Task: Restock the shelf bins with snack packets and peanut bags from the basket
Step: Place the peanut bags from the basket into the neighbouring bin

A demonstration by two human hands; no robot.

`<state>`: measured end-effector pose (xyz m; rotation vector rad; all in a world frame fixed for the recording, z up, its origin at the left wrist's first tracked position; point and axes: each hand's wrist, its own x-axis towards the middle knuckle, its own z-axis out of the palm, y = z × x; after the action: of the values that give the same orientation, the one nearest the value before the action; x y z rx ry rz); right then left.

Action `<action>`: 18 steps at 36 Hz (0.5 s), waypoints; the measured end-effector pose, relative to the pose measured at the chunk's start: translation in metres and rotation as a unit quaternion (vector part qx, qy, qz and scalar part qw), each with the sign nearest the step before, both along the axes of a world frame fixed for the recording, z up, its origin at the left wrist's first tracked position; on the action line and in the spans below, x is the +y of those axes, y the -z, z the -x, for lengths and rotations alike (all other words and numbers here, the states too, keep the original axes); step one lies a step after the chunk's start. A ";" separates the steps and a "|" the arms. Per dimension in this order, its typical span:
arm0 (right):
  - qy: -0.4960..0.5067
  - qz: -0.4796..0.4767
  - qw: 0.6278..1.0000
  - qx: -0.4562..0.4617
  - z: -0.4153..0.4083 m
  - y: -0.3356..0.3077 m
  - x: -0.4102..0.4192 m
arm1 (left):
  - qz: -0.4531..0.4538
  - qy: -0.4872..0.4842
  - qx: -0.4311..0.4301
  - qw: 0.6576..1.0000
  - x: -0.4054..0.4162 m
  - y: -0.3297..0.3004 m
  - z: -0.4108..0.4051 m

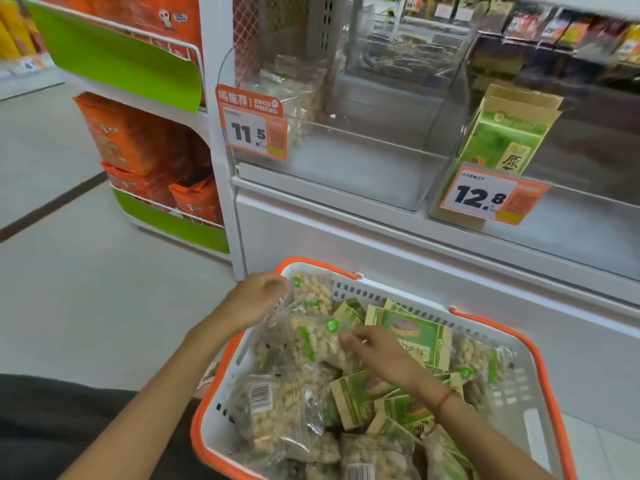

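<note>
Over the white, orange-rimmed plastic basket (pixel 540 441), the left hand (pixel 258 297) grips an upright clear peanut bag (pixel 313 292) while the right hand (pixel 379 351) pinches another clear peanut bag (pixel 311 341).

On the orange price tag (pixel 254 124) clipped to the clear plastic shelf bin (pixel 346 157) at ten o'clock, "11.5" and "RECOMMEND" are read. On the orange tag (pixel 491 195) at two o'clock, "12.8" is read.

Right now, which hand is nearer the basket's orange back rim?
The left. The left hand grips a peanut bag right at the orange back rim. The right hand pinches another bag in mid-basket, farther from that rim.
</note>
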<state>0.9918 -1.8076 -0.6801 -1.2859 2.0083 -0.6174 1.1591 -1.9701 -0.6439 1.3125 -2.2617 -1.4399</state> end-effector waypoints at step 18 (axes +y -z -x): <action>0.153 0.024 0.962 -0.224 0.000 -0.032 0.009 | -0.225 0.025 0.017 0.974 0.025 0.001 0.006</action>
<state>0.9917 -1.7991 -0.6479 -0.7720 1.8211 -1.0091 1.1533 -1.9448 -0.6450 1.3293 -2.0282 -2.0644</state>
